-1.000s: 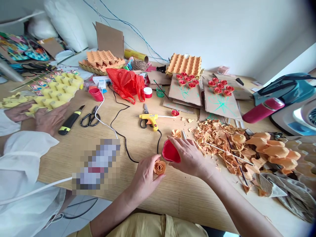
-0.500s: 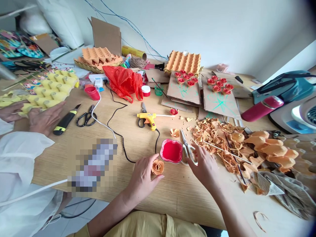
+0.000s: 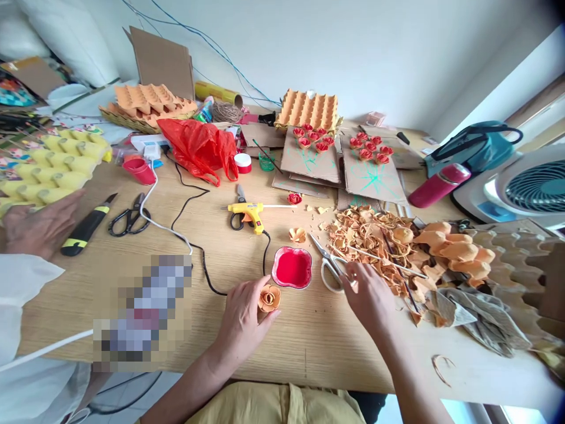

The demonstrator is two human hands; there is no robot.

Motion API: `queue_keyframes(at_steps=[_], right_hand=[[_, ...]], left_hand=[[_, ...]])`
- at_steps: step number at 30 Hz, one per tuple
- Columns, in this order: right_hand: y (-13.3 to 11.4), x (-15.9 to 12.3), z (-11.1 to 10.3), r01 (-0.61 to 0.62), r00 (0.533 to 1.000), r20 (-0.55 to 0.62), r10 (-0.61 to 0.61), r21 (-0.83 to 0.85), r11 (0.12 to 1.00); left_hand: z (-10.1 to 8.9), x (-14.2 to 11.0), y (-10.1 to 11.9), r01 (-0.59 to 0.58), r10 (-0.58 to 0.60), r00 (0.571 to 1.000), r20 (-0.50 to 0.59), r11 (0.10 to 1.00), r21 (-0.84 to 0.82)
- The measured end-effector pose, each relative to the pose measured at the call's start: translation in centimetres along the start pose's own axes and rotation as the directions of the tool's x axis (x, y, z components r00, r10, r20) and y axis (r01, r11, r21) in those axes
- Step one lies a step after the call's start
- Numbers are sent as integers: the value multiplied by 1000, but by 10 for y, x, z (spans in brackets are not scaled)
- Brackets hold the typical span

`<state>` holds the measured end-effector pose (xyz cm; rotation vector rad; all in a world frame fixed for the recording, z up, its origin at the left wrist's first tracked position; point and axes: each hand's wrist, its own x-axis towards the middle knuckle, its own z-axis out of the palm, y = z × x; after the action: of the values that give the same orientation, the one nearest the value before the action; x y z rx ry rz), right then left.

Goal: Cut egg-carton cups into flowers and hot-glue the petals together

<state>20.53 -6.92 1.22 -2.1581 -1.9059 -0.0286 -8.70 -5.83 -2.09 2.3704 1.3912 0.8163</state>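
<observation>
My left hand [image 3: 245, 309] is closed round the side of an orange egg-carton flower [image 3: 269, 298], its layered petals facing up. Just beyond it, a small red dish [image 3: 292, 268] stands on the table. My right hand [image 3: 371, 297] has its thumb and fingers closed on one white handle of the scissors [image 3: 331, 272], which lie with their blades pointing away. Behind the dish sits a loose orange petal cup [image 3: 297, 235]. A yellow glue gun [image 3: 248, 213] rests further back, over a dark-handled pair of scissors.
Orange scraps [image 3: 362, 238] heap at the right, beside cut egg-carton cups [image 3: 454, 247]. Red flowers stand on cardboard sheets [image 3: 375, 176]. A pink bottle [image 3: 439, 185] lies near the fan [image 3: 536, 185]. At left, a co-worker's hand [image 3: 42, 227] touches a yellow egg tray [image 3: 55, 165] near a utility knife [image 3: 88, 227].
My right hand let go of the red dish, moved right and took hold of the scissors' handle. My left hand still holds the flower. The view has turned rightward.
</observation>
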Motion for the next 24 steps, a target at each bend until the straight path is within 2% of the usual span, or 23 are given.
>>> queue_keyframes(at_steps=[2, 5, 7, 9, 13, 17, 19, 24], right_hand=[[29, -8, -8, -117, 982, -137, 133, 122, 986], [80, -23, -16, -343, 898, -269, 348, 67, 937], [109, -30, -15, -435, 878, -208, 431, 28, 900], [128, -33, -11, -484, 869, -126, 478, -22, 875], [139, -27, -4, -510, 860, -39, 509, -100, 854], [141, -18, -3, -522, 849, 38, 527, -94, 848], [141, -17, -3, -519, 853, 22, 521, -62, 853], [140, -27, 0, -480, 873, -118, 474, -33, 876]], left_hand=[[1, 0, -1, 1, -1, 1000, -18, 1000, 1], [1, 0, 0, 13, -13, 999, -42, 1000, -3], [0, -1, 2, 21, -21, 999, -38, 1000, -11], [-1, -1, 4, 30, -31, 999, -20, 999, -19], [-1, -1, 7, 56, -56, 998, 0, 998, -25], [-2, 0, 8, 71, -70, 997, 8, 997, -38], [-3, 0, 9, 70, -70, 998, 9, 997, -44], [-3, -1, 9, 63, -62, 998, 7, 997, -54]])
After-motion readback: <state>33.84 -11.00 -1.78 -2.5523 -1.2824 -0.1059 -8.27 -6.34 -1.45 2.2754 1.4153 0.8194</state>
